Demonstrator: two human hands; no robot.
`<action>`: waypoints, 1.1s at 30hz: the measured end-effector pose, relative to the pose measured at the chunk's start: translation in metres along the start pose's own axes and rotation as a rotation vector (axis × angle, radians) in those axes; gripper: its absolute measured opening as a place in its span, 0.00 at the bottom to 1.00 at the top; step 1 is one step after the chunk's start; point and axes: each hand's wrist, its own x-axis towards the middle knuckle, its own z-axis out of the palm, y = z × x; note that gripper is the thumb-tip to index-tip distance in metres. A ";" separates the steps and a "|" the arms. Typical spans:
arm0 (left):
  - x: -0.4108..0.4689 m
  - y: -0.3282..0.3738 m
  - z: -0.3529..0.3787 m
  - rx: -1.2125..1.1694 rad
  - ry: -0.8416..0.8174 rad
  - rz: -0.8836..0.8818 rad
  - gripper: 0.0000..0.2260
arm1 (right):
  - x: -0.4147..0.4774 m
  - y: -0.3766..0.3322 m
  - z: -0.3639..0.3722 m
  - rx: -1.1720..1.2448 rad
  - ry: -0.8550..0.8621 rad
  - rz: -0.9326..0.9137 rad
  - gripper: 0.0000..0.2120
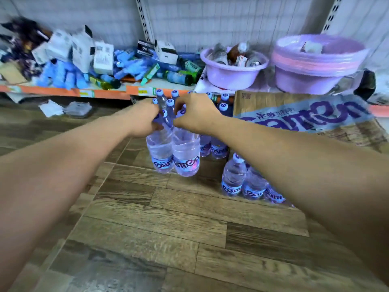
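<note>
Clamps left grip (pixel 145 119) and right grip (pixel 195 114), fingers curled, round the necks of the water bottles (pixel 175 153). Keeps bottle bodies upright directly beneath both grips, over the wooden floor (pixel 147 218), left of the cardboard box (pixel 263 100).

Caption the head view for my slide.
Left hand and right hand grip water bottles by their tops, on a wood-pattern floor below a cluttered shelf.
</note>
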 end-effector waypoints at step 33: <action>0.058 0.399 -0.058 -0.265 0.111 0.521 0.15 | -0.220 0.201 -0.259 -0.422 -0.079 0.550 0.12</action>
